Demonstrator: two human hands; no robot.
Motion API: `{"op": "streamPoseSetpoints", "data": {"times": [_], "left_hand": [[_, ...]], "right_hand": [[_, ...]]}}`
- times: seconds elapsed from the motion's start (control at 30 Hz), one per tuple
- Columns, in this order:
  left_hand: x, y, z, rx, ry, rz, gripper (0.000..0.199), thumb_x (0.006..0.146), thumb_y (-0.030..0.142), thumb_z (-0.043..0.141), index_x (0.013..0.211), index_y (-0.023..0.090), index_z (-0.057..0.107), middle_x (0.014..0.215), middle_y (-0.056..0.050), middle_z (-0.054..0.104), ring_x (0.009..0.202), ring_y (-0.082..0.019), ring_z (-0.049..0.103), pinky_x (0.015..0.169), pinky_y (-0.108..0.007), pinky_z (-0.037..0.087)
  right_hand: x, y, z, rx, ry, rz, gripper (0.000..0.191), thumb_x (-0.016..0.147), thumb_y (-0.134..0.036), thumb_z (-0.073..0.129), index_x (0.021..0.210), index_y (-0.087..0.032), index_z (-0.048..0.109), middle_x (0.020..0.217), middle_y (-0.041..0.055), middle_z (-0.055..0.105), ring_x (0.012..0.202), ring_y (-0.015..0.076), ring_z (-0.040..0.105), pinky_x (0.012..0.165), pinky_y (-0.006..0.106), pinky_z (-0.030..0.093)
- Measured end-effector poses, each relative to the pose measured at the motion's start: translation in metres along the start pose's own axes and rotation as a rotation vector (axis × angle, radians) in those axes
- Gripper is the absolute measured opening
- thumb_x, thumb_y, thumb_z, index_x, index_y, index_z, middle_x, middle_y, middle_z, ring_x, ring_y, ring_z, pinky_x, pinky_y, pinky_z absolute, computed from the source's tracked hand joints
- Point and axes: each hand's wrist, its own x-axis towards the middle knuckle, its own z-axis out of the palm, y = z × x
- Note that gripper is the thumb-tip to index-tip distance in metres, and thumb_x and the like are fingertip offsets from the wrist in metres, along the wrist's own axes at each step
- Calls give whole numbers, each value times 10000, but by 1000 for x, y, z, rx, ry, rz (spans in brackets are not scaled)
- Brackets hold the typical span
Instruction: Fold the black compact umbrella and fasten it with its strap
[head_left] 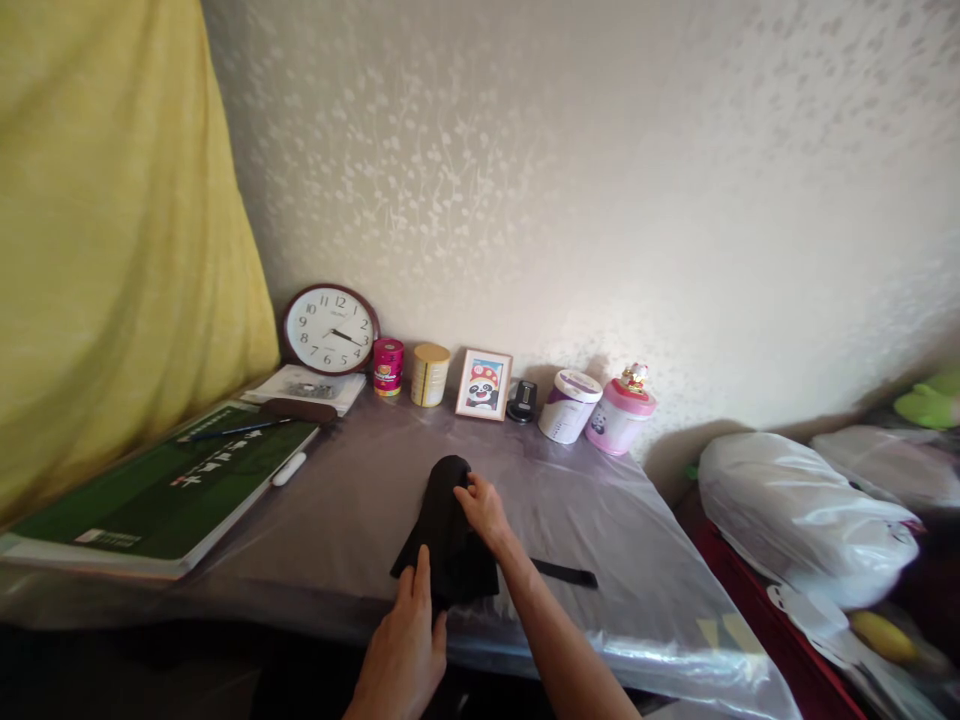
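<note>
Surface: table under a glossy plastic sheet, its far edge along the wall.
Black fabric piece: lies folded near the near edge, about midway between the left and right edges; any contents are hidden.
Right hand: thumb and forefinger clamped on the upper right margin of the black fabric piece.
Left hand: fingers extended onto its lower left part, thumb set apart from them; whether they grip cannot be told.
Black strap: lies flat right of the right forearm, near the near edge; any join to the fabric is hidden.
Magenta can: upright near the far edge, left of centre; contents not visible.
Yellow-lidded can: upright, just right of the magenta can; lid on, contents hidden.
White-and-purple tub: lidded, near the far right corner; contents hidden.
Pink-and-white tub: beside it, nearest that corner; lid on, gold figurine on top, contents hidden.
White plastic bag: bulging, beyond the right edge, off the table; contents cannot be identified.
Green pad: flat along the left edge.
</note>
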Motion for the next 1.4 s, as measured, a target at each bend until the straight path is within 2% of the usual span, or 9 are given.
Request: {"op": "streamPoseSetpoints", "data": {"times": [0.1,0.33,0.53,0.67,0.87,1.0,1.1,1.2,1.4], "left_hand": [[0,1,0,7,-18,-13,590,840,142,304,1387,90,90,1374,-197,328,1020,-198,573,808,-266,436],[3,-2,3,-14,-22,-7,613,832,156,315,1390,103,67,1377,-192,323,1020,-187,570,799,-247,434],[3,-4,2,3,-28,19,599,841,169,293,1387,82,62,1374,-191,322,1080,-197,536,827,-264,433],[3,-4,2,-3,-14,17,587,849,183,283,1386,81,69,1379,-197,318,1069,-203,542,817,-284,446],[4,-9,5,18,8,22,582,849,219,294,1383,86,105,1376,-189,334,1060,-205,551,811,-286,452],[4,-9,6,27,21,20,588,841,207,295,1382,80,102,1405,-193,291,1113,-208,519,829,-272,441],[3,-6,1,-34,32,19,680,824,176,331,1386,100,-44,1422,-178,267,1179,-194,464,844,-243,426],[1,-4,-7,-73,32,35,747,822,167,348,1369,154,-161,1377,-152,358,1150,-179,490,828,-223,425],[1,-2,-12,78,-82,13,625,854,186,311,1390,279,4,1286,-133,434,945,-167,605,762,-236,448]], "right_hand": [[1,-4,2,-30,-48,7,400,777,-236,480,1154,-115,532,723,34,651,505,123,559,416,200,397],[2,-2,1,-112,-56,-95,317,794,-245,494,1078,-122,563,723,47,663,547,132,592,473,198,421],[1,-3,3,140,-228,5,263,870,-276,348,1034,-156,515,497,-43,524,361,100,533,370,182,417],[-2,-6,3,331,-328,58,230,872,-226,310,1022,-160,471,494,-68,471,362,111,556,343,189,442],[-7,-10,4,469,-365,105,406,857,-191,360,1257,-137,310,566,-70,493,415,109,598,391,193,484],[-7,-12,7,497,-386,126,518,820,-177,428,1309,-147,257,587,-69,517,432,107,610,408,185,493],[-7,-16,10,461,-387,128,587,771,-144,468,1312,-107,242,578,-70,522,392,114,590,368,193,478],[-5,-19,12,420,-385,121,620,741,-123,480,1310,-76,238,573,-67,530,363,114,567,342,199,463],[-7,-21,12,352,-356,59,568,743,-153,512,1275,-94,322,588,-57,554,387,109,550,367,215,460]]}}
